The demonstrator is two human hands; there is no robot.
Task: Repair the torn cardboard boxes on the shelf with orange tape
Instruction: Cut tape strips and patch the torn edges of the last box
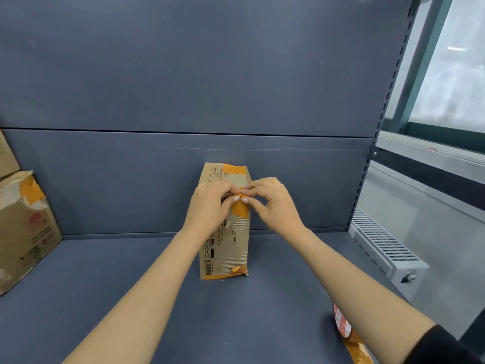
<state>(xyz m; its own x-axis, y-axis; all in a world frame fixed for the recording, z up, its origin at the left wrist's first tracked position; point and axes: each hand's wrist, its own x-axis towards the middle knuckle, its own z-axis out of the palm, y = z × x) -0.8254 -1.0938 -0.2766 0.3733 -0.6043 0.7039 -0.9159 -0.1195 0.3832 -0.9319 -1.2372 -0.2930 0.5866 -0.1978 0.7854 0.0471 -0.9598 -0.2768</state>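
Note:
A tall narrow cardboard box (225,248) stands upright on the grey shelf (105,285) against the back panel, with orange tape patches at its top, middle and base. Both hands meet in front of its upper part. My left hand (210,206) and my right hand (273,203) pinch the top end of an orange tape strip (241,210) between fingertips, and the strip hangs down over the box face. A roll of orange tape (346,329) lies at the shelf's front right, partly hidden by my right forearm.
A larger torn cardboard box (23,232) with orange tape patches stands at the shelf's left end, another box above it at the frame edge. The shelf's perforated upright (367,179) bounds the right side, with a radiator and a window beyond.

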